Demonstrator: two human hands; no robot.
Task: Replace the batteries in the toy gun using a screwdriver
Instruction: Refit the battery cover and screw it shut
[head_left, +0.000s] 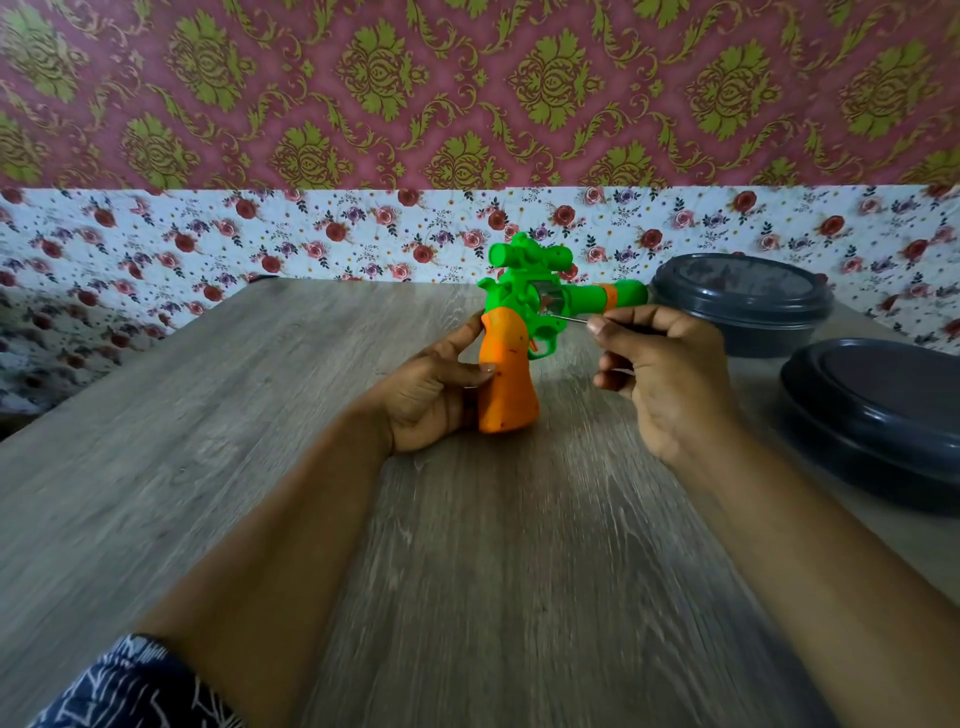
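The left hand (436, 395) gripped the toy gun (524, 332) upright by its orange handle on the wooden table (260, 467), the right hand (660, 374) pinched a thin screwdriver (571, 318) against its green body, and two lidded dark containers (743, 306) sat beyond the right hand, contents hidden.

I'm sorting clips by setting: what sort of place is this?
Probably a room in a home: damask wallpaper, a floral covering below it, and a wood-grain table with two dark lidded containers.
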